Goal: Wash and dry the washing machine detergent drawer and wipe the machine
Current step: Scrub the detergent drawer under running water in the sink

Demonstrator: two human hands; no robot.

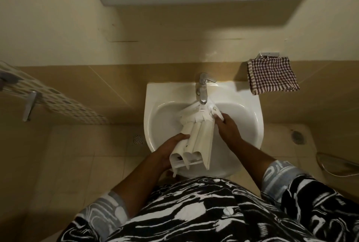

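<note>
A home bathroom: a white ceramic basin (155, 94) with a chrome tap (203, 90) is fixed to a beige tiled wall (97, 90). A checked cloth (272, 74) hangs just beside it, a patterned towel (58, 100) on a rail at left, and a drain (138, 139) sits in the tiled floor (87, 154).
</note>
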